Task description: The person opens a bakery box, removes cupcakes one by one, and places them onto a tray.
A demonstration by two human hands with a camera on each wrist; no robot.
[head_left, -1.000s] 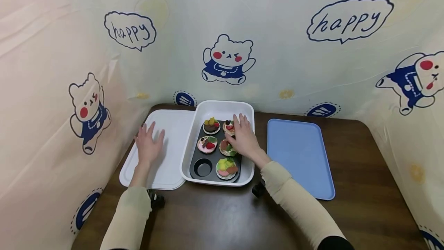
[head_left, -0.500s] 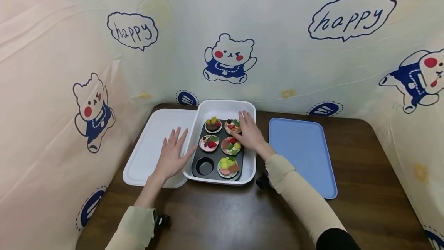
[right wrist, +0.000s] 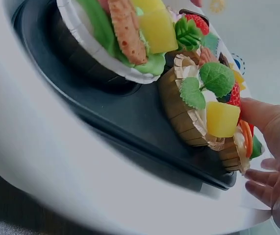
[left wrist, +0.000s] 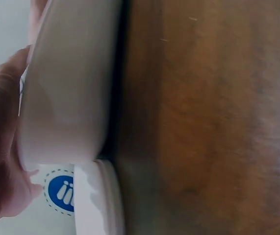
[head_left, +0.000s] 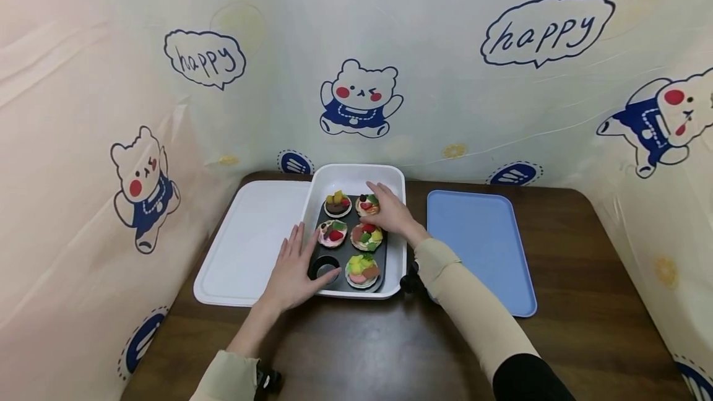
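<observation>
Inside a deep white tray [head_left: 397, 265] lies a dark muffin tin [head_left: 340, 254] bearing several fruit-topped tarts. My right hand [head_left: 392, 214] reaches over the tin's far right, its thumb and fingers around the far-right fruit tart [head_left: 366, 204]; the right wrist view shows the fingertips at that tart's edge [right wrist: 234, 154]. My left hand [head_left: 292, 276] spreads its fingers over the tray's near-left rim, the thumb stretched across the near-left cup [head_left: 324, 262], which holds no tart. In the left wrist view, this hand [left wrist: 5, 142] is partly hidden behind the tray's side wall [left wrist: 71, 83].
A flat white board [head_left: 250, 246] lies left of the deep tray, partly under its edge. To the right is a blue tray [head_left: 473, 234] on the brown table [head_left: 574, 265]. A printed curtain [head_left: 445, 110] stands close behind and at both sides.
My left hand has moved right and down from above the white board to the deep tray's near-left rim. My right hand stays over the far-right tart, its fingers drawn in closer around it.
</observation>
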